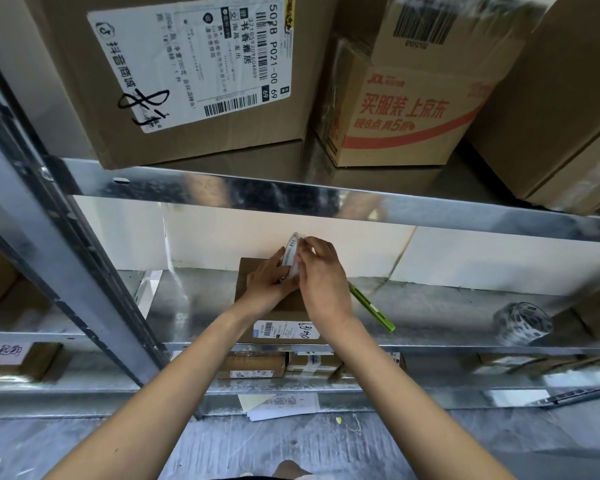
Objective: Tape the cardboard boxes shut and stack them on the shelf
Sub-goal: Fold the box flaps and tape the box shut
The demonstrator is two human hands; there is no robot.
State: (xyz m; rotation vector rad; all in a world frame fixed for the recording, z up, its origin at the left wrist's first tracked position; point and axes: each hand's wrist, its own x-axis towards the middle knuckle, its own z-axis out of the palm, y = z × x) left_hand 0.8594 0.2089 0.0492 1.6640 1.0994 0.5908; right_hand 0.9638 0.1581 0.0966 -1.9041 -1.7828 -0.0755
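Both hands over box (278,306) on middle shelf (430,306). Left hand (269,284) and right hand (321,275) gripped tape roll (290,252) above box lid. Green knife (371,308) beside box.

Small box (274,306) on middle shelf (430,306), against back wall. Tape roll (290,254) above box. Pen (371,308) just right of box; second tape roll (522,322) far right. Large boxes (194,74) on upper shelf.
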